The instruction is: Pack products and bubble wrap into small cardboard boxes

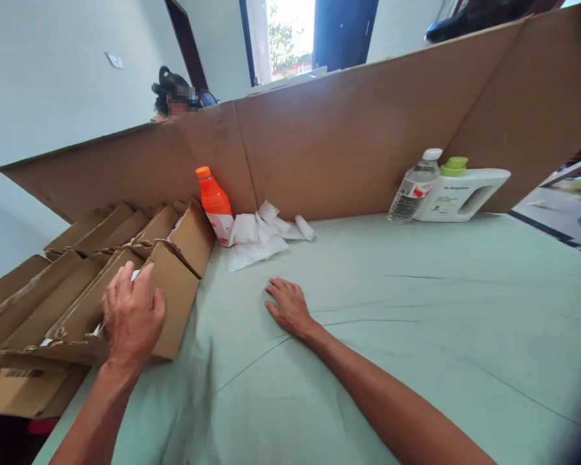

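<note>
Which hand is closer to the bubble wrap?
The right hand: it's on the sheet, just in front of the bubble wrap. The left hand is farther away, at the cardboard box.

The compartmented brown cardboard box (178, 303) sits at the left of the pale green cloth (440, 290); just right of it, the orange plastic bottle (215, 200), then crumpled white bubble wrap (256, 252); well apart, farther right, the clear plastic bottle (413, 194) beside the white plastic jug (452, 201); behind them, the long brown cardboard panel (339, 145)
</note>
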Tool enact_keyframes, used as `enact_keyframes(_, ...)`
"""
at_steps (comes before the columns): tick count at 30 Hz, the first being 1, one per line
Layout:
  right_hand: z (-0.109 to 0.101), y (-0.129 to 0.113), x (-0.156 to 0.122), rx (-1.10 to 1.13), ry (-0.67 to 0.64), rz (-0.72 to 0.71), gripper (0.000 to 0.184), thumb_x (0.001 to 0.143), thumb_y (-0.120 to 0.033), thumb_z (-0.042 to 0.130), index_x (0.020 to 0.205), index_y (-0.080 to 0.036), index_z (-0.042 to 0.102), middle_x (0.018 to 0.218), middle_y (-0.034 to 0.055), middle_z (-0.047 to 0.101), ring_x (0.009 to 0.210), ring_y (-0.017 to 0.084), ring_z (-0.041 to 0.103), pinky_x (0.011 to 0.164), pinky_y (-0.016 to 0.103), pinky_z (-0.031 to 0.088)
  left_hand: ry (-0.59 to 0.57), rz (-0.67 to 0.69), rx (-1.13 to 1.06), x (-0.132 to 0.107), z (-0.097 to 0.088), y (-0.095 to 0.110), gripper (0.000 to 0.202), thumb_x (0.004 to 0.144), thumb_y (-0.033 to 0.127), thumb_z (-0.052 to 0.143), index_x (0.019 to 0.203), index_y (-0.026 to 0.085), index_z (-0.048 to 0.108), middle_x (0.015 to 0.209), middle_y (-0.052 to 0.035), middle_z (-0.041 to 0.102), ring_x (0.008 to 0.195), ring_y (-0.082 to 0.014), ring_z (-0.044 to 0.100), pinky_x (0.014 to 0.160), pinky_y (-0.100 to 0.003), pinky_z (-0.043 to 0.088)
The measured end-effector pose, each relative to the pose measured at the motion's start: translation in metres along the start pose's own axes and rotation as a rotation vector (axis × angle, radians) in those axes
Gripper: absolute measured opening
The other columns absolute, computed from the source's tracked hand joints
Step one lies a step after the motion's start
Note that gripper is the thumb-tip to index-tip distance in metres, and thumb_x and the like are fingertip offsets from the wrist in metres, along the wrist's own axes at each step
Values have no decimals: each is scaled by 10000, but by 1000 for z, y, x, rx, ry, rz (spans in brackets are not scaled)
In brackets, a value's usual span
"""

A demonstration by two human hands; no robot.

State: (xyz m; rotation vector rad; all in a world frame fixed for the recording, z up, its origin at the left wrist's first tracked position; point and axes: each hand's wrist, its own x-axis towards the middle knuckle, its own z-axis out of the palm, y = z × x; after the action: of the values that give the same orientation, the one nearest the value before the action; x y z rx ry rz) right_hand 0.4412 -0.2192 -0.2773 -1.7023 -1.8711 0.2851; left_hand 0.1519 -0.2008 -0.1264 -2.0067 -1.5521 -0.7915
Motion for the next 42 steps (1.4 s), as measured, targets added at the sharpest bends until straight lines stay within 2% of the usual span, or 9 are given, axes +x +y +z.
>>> enact_keyframes(3, -1, 0, 0, 54, 30, 0, 305, 858, -196, 656, 1160, -195, 699, 1408, 141, 608, 1364, 294, 486, 1107, 471, 340, -227, -120, 188, 21, -14, 6, 463, 949, 232, 455, 1385, 107, 550, 1401, -271, 570, 1219, -421, 611, 982, -582, 482)
enact_keyframes(6, 2, 3, -1, 130, 87, 10, 266, 836, -191, 667, 1097, -189, 715, 1371, 148, 635, 1334, 297, 518, 1102, 475, 347, -475, -256, 301, 29, -22, 10, 509, 951, 180, 385, 1446, 121, 489, 999, -223, 746, 937, -385, 729, 795, -499, 542)
enact_keyframes(8, 5, 7, 1, 195, 145, 31, 234, 840, -200, 652, 1064, -196, 719, 1355, 143, 646, 1298, 288, 552, 1093, 475, 361, -522, -240, 318, 25, -24, 9, 537, 952, 185, 380, 1483, 129, 442, 855, -186, 753, 829, -361, 740, 717, -438, 535)
enact_keyframes(14, 4, 26, 14, 439, 380, 132, 220, 877, -254, 513, 956, -219, 715, 1343, 131, 636, 1260, 273, 577, 1031, 471, 435, -268, 293, -23, -21, -38, 5, 540, 936, 171, 437, 1476, 157, 442, 811, -79, 750, 713, -248, 714, 648, -323, 517)
enact_keyframes(19, -5, 41, 21, 613, 513, 198, 299, 872, -349, 465, 926, -195, 715, 1347, 155, 609, 1237, 278, 573, 975, 432, 483, -110, 652, -417, -52, -70, 34, 582, 930, 42, 471, 1489, 193, 419, 1006, -82, 748, 897, -204, 695, 843, -334, 543)
enact_keyframes(22, -10, 42, 17, 684, 522, 233, 310, 857, -383, 481, 900, -194, 723, 1269, 134, 656, 1185, 270, 599, 999, 425, 476, -12, 516, -558, -68, -85, 38, 587, 895, 17, 539, 1438, 236, 494, 1157, -88, 712, 1109, -226, 655, 1000, -398, 509)
enact_keyframes(26, -23, 30, 2, 746, 446, 272, 308, 833, -414, 539, 906, -191, 738, 1277, 123, 668, 1082, 255, 652, 947, 397, 516, 100, 61, -573, -102, -74, 15, 597, 896, 154, 630, 1463, 260, 473, 1222, -86, 693, 1155, -239, 648, 1051, -435, 485)
enact_keyframes(34, -63, 12, -85, 761, 208, 343, 384, 856, -511, 599, 998, -189, 751, 1170, 111, 725, 967, 237, 684, 810, 341, 568, -487, -464, -815, -144, -6, -8, 660, 800, 504, 666, 1366, 198, 520, 1214, -144, 690, 1113, -319, 671, 964, -482, 540)
enact_keyframes(42, -71, -14, -149, 802, 92, 339, 417, 864, -580, 624, 1040, -228, 763, 1156, 103, 724, 1077, 280, 662, 852, 360, 572, -666, -697, -1152, -151, 27, 24, 616, 664, 525, 718, 1142, 147, 623, 1104, -140, 738, 1090, -364, 686, 879, -423, 580)
